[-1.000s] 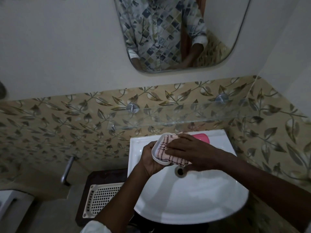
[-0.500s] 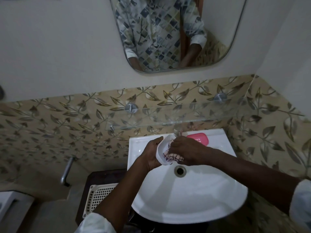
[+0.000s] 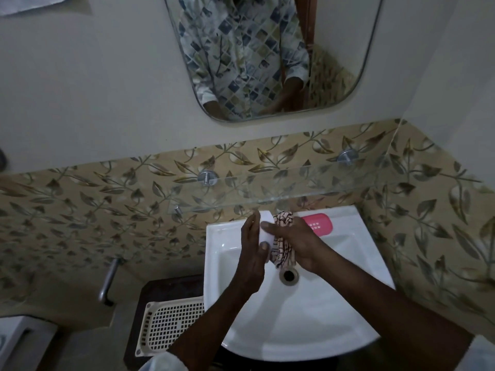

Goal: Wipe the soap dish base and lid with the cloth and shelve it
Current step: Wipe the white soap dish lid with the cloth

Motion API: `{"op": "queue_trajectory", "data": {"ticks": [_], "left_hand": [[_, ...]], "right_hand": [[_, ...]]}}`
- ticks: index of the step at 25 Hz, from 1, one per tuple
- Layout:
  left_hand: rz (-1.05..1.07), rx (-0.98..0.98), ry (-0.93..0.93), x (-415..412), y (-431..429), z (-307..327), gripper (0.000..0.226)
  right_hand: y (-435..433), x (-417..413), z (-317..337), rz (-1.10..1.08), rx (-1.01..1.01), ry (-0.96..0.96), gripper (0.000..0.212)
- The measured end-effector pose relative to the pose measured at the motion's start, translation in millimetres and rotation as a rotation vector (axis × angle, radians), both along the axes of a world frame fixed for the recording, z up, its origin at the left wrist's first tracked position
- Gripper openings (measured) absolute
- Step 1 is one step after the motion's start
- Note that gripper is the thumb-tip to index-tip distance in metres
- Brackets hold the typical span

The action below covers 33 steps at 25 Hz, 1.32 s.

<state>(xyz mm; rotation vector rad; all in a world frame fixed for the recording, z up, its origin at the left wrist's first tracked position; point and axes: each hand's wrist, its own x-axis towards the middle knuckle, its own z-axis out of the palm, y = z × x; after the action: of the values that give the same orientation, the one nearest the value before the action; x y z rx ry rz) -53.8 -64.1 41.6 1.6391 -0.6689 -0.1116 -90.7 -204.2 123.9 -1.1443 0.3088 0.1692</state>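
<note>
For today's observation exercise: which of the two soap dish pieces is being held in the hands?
The white plastic piece, gripped beside the checked cloth; the pink piece lies untouched on the basin's back ledge.

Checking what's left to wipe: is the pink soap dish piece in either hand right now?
No. The pink piece lies on the sink's back ledge, while the left hand holds the white piece and the right hand the cloth.
</note>
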Motion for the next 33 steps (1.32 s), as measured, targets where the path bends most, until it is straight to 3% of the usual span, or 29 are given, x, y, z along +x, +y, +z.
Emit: {"op": "queue_trajectory", "data": {"ticks": [1,2,4,6,7,9,10,12,14,15,18,19,20,21,24,25,27,29,30,31,33], "left_hand": [[-0.044,0.013,0.004,1,2,-1,0.064],[-0.068,-0.066,0.128,2,5,0,0.062],[-0.02,-0.33,0.635,12,13,11,0.053],[-0.087,-0.446,1.135,32,15,33,0.076],[-0.156,-0.437,1.282,38,16,46,0.089],[-0.15,-0.374,1.358,38,8,63,0.088],[-0.077,-0.346,1.329,32,2,64,0.08],[0.115,-0.314,1.205,20,-6,55,0.065],[0.236,-0.236,0.995,10,-5,42,0.062],[0.245,-0.212,0.926,4,-5,36,0.064],[0.159,-0.211,0.696,-15,-8,23,0.067],[0.125,-0.223,0.619,-18,-9,18,0.064],[0.089,-0.235,0.562,-21,-8,14,0.061],[0.061,-0.217,0.527,-22,-6,11,0.06],[-0.117,-0.142,0.538,-14,1,12,0.064],[-0.147,-0.205,0.626,-9,6,13,0.065],[-0.033,-0.376,0.976,11,16,19,0.064],[-0.053,-0.394,1.314,31,15,38,0.081],[-0.085,-0.342,1.388,37,13,48,0.09],[-0.085,-0.292,1.399,39,7,56,0.091],[0.008,-0.224,1.282,32,-8,54,0.078]], "right_hand": [[-3,2,4,0.014,-0.144,-0.075,0.026],[-10,3,8,0.034,-0.34,-0.172,0.023],[-24,5,10,0.141,-0.89,-0.478,0.026],[-26,2,4,0.308,-1.496,-0.88,0.032],[-23,-2,-2,0.378,-1.705,-1.037,0.035],[-14,-12,-14,0.452,-1.897,-1.147,0.04],[-9,-16,-16,0.472,-1.865,-1.077,0.043],[-1,-18,-14,0.444,-1.608,-0.832,0.039],[9,-18,-15,0.408,-1.284,-0.461,0.021],[13,-17,-16,0.32,-1.024,-0.276,0.012],[18,-6,-7,-0.134,-0.086,0.11,0.025],[15,-1,-2,-0.223,0.105,0.153,0.03],[13,4,3,-0.25,0.163,0.167,0.035],[11,7,6,-0.232,0.104,0.16,0.038],[9,4,10,-0.136,-0.379,0.03,0.027],[2,1,8,-0.111,-0.511,-0.034,0.026],[-13,-3,3,0.04,-0.807,-0.278,0.029],[-19,-7,-5,0.254,-1.314,-0.596,0.034],[-15,-11,-12,0.312,-1.5,-0.761,0.036],[-10,-15,-19,0.318,-1.574,-0.864,0.037],[2,-21,-28,0.261,-1.475,-0.822,0.033]]}}
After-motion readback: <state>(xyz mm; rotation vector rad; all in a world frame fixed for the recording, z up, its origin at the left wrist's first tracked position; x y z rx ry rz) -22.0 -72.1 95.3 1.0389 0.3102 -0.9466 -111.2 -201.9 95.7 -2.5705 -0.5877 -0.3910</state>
